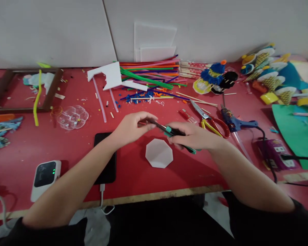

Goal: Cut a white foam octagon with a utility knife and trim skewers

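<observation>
My right hand (188, 135) is closed around pliers (181, 132) with black and teal handles. Between the thumb and fingers of my left hand (133, 126) is a thin dark brown strip (159, 125), which runs right to the head of the pliers. I cannot tell whether the jaws are closed on it. Just below both hands, a white octagonal piece (159, 153) lies flat on the red table (138, 184).
A black phone (106, 160) lies under my left forearm. To the right are red-and-yellow-handled scissors (207, 119), a blue glue gun (237, 121) and a purple power socket (276, 155). Behind lie colourful pipe cleaners (154, 73) and a cut white board (113, 75).
</observation>
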Available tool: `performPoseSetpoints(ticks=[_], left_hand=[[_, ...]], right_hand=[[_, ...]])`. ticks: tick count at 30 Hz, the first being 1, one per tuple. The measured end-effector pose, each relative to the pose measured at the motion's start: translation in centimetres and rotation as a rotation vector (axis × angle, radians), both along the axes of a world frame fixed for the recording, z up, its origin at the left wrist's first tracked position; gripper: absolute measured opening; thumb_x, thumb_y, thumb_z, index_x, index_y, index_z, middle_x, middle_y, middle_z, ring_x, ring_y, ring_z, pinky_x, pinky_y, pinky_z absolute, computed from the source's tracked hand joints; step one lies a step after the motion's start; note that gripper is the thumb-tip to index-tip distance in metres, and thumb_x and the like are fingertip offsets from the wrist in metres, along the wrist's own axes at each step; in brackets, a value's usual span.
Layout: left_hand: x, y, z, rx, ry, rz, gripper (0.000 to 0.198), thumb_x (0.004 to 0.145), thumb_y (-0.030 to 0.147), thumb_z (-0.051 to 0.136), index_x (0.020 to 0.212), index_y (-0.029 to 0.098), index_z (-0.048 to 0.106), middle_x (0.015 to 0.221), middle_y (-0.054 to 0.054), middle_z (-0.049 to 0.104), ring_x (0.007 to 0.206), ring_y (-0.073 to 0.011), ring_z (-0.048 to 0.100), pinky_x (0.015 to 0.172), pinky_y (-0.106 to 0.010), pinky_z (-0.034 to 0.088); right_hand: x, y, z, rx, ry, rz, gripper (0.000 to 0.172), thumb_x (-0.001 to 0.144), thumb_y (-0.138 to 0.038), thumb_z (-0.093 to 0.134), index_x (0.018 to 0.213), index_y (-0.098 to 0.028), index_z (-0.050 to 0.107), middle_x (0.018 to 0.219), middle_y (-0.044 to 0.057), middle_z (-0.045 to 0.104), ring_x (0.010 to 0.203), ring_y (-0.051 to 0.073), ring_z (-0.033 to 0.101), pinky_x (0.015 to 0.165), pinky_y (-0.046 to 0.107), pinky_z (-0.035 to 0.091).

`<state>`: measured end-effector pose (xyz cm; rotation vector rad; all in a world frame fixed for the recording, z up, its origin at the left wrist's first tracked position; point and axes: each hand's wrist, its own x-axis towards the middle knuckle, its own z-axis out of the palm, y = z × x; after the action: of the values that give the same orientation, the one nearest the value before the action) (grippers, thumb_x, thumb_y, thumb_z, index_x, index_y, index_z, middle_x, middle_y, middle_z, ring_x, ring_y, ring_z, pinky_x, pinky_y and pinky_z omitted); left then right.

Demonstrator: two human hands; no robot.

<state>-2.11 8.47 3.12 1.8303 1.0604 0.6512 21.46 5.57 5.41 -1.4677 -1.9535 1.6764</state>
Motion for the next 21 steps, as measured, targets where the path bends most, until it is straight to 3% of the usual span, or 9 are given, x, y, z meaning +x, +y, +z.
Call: performPoseSetpoints(ticks=[2,5,7,9,12,14,15,18,21], left_hand=[[0.2,0.8,0.1,-0.06,-0.022,-0.015,0.026,0.087,0.038,0.068,0.099,0.017,0.075,0.095,-0.006,0.078,0.09,-0.0199,0.073,0.086,-0.035,0.059],[0.4,2.0,-0.1,-0.103,-0.048,0.043,0.026,0.088,0.037,0.067,0.103,0.017,0.076,0.09,-0.006,0.079,0.085,-0.0191,0.073,0.08,-0.033,0.059],[0.4,3.1,-0.4,-0.032,-0.004,0.112,0.028,0.092,0.035,0.062,0.109,0.016,0.075,0.095,-0.007,0.079,0.086,-0.0194,0.073,0.08,-0.034,0.059],[0.4,4.4,-0.7,0.174,0.132,0.153,0.028,0.095,0.027,0.056,0.114,0.017,0.074,0.107,-0.009,0.078,0.098,-0.0218,0.072,0.091,-0.04,0.056],[0.7,5.8,-0.7,0.492,0.479,-0.019,0.032,0.091,0.018,0.06,0.12,0.023,0.072,0.129,-0.008,0.07,0.128,-0.032,0.057,0.114,-0.062,0.032],[1.1,5.7,-0.4,0.599,0.621,-0.021,0.036,0.089,0.014,0.059,0.12,0.029,0.071,0.135,-0.004,0.067,0.137,-0.0364,0.047,0.116,-0.074,0.012],[1.4,5.3,-0.2,0.609,0.651,-0.032,0.036,0.09,0.014,0.058,0.12,0.029,0.071,0.136,-0.004,0.066,0.138,-0.037,0.046,0.115,-0.075,0.01],[2.3,2.6,0.6,0.502,0.641,-0.201,0.034,0.095,0.029,0.057,0.127,0.021,0.066,0.132,-0.01,0.067,0.123,-0.0324,0.059,0.108,-0.058,0.038],[3.0,-0.7,0.8,0.354,0.607,-0.401,0.068,0.079,0.046,0.078,0.137,0.018,0.057,0.131,-0.013,0.065,0.119,-0.0305,0.06,0.094,-0.041,0.051]], right_hand=[[0.4,0.2,-0.2,-0.013,0.024,-0.02,0.013,0.083,-0.026,0.059,0.095,-0.021,0.058,0.055,-0.007,0.059,0.05,0.012,0.057,0.048,0.022,0.041],[1.3,0.4,-0.9,-0.048,0.081,-0.088,0.018,0.081,-0.028,0.062,0.098,-0.02,0.06,0.058,-0.006,0.06,0.051,0.012,0.058,0.046,0.022,0.041],[1.9,0.5,-1.5,-0.073,0.158,-0.182,0.027,0.079,-0.029,0.064,0.104,-0.019,0.061,0.062,-0.005,0.061,0.051,0.012,0.058,0.045,0.023,0.042],[2.2,0.5,-2.2,-0.082,0.254,-0.304,0.033,0.077,-0.029,0.065,0.108,-0.019,0.06,0.063,-0.005,0.061,0.048,0.011,0.057,0.044,0.023,0.041],[2.3,0.5,-3.0,-0.062,0.378,-0.446,0.035,0.073,-0.026,0.065,0.107,-0.018,0.06,0.061,-0.007,0.058,0.044,0.01,0.053,0.044,0.024,0.04],[2.4,0.4,-3.4,-0.041,0.43,-0.486,0.033,0.072,-0.024,0.065,0.105,-0.018,0.059,0.059,-0.007,0.057,0.043,0.01,0.052,0.045,0.025,0.039],[2.4,0.4,-3.5,-0.03,0.452,-0.501,0.033,0.073,-0.024,0.065,0.104,-0.018,0.059,0.059,-0.007,0.057,0.043,0.01,0.052,0.045,0.026,0.039],[2.6,0.5,-3.7,-0.004,0.507,-0.542,0.032,0.076,-0.024,0.064,0.107,-0.019,0.059,0.063,-0.007,0.057,0.044,0.009,0.051,0.047,0.027,0.039],[2.8,0.6,-3.8,0.015,0.543,-0.564,0.03,0.078,-0.024,0.063,0.108,-0.02,0.058,0.065,-0.007,0.056,0.044,0.009,0.051,0.046,0.027,0.038]])
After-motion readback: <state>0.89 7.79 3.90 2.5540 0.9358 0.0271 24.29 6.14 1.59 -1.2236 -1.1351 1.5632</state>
